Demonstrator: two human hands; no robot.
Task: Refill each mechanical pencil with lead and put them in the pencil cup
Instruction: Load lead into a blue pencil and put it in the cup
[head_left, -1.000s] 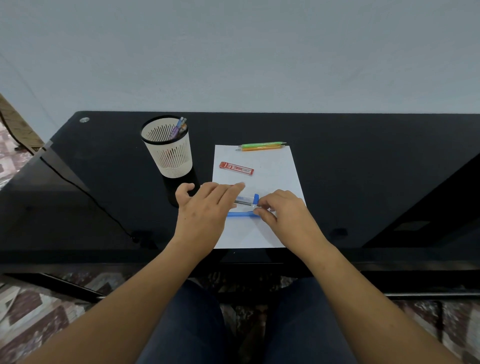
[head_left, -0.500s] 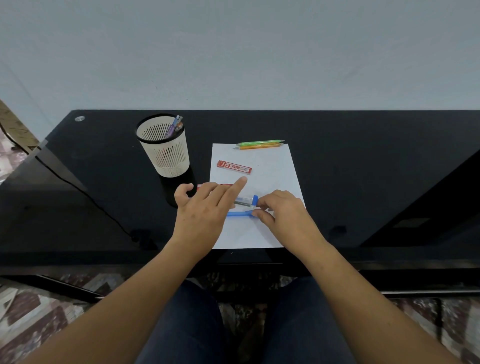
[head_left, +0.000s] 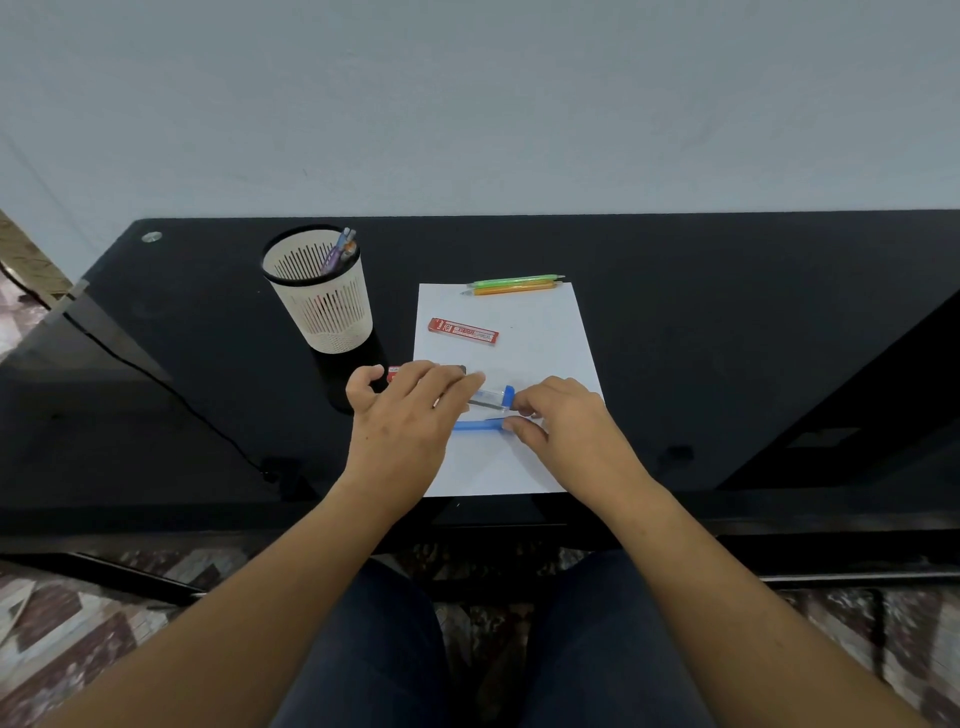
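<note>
A blue mechanical pencil (head_left: 478, 425) lies across the white paper (head_left: 540, 353). Just beyond it lies a clear lead tube with a blue cap (head_left: 496, 397). My left hand (head_left: 410, 421) stretches flat over the paper, its straight fingertips touching the tube's left end. My right hand (head_left: 566, 426) has curled fingers; thumb and forefinger pinch the blue pencil's right end, next to the tube's cap. A green pencil (head_left: 514, 281) and an orange pencil (head_left: 514, 290) lie at the paper's far edge. The white slotted pencil cup (head_left: 324, 306) holds several pencils (head_left: 340, 249).
A red lead case (head_left: 462, 331) lies on the paper's upper left. A second red case (head_left: 393, 373) peeks out from under my left hand. The black glass desk (head_left: 727, 338) meets a wall behind. A dark cable (head_left: 171, 395) runs across the desk's left side.
My left fingers have slid slightly along the tube, uncovering the second red case beside my thumb. My right hand has stayed at the pencil's end.
</note>
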